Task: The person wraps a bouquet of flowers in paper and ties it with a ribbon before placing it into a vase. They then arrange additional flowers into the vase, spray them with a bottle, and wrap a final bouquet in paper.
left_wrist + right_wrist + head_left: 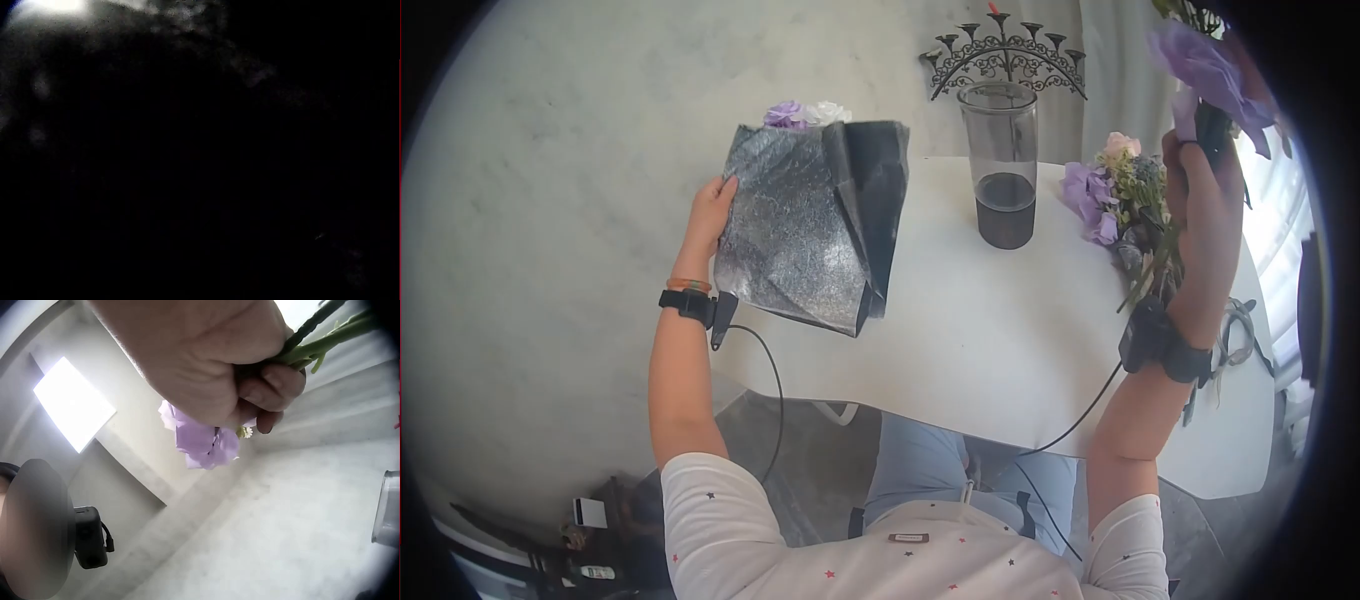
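Table, white-topped, spreads from the middle of the frame to its right side. At the bottom a person in a star-dotted white shirt and pale blue trousers faces it, both arms reaching forward. Left of centre is crinkled silvery-black wrapping; whether its lower edge touches the tabletop, I cannot tell. On the right of the frame a loose flower bunch, purple, peach and green, lies on the tabletop. Right of centre stands a tall glass vase, dark in its lower part, and behind it, at the top, an arched black candelabrum with scrollwork. A big purple flower fills the upper right corner. Beneath it the right hand has its fingers curled closely around green stems. The left hand pinches the wrapping's left edge, fingers closed on it. Smallest, some purple and white blooms peep just over the wrapping's top edge.
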Available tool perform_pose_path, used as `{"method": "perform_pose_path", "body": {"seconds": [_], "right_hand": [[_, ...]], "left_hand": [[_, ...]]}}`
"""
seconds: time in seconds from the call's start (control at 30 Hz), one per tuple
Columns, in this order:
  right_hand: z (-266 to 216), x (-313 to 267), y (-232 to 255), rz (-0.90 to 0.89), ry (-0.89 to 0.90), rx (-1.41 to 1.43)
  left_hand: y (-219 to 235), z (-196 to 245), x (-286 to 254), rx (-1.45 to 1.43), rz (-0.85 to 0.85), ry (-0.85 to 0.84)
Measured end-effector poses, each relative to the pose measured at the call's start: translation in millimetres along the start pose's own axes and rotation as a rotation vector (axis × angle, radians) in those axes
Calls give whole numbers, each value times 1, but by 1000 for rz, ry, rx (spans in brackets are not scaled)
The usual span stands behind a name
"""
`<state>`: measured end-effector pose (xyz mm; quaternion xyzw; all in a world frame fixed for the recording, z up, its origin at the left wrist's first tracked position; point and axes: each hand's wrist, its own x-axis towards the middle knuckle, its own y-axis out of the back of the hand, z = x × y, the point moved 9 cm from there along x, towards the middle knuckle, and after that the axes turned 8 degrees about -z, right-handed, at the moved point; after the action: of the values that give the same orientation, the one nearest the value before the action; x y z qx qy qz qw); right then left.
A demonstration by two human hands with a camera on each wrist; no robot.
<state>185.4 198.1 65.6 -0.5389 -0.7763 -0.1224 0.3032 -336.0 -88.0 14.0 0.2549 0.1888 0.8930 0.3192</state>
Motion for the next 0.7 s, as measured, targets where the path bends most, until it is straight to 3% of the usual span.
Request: {"method": "perform_pose_path", "body": {"seconds": [0.1,0.17,0.23,0.3,0.37,0.4,0.47,0.5,0.57,0.7], "right_hand": [[-9,-3,-2,26,9,11],[-15,-4,-7,64,28,23],[-6,-2,-11,-24,-54,10],[-12,-6,-20,-30,-26,9],[-14,-10,-24,-39,-2,10],[-13,-10,-25,-46,-9,9],[-12,-10,-27,-54,-16,8],[-12,-10,-29,-20,-18,12],[-9,-7,-34,17,-25,12],[-6,-7,-44,-30,26,20]], "left_hand": [[9,-70,10,113,-67,113],[13,-96,12,199,-113,164],[6,-113,14,314,-182,157],[1,-124,10,429,-251,152],[-13,-133,-18,381,-389,334],[-11,-126,-25,380,-387,335],[-20,-142,-55,460,-652,654],[-19,-140,-57,460,-655,657],[-30,-147,-73,380,-931,722],[-13,-180,-73,430,-936,643]]}}
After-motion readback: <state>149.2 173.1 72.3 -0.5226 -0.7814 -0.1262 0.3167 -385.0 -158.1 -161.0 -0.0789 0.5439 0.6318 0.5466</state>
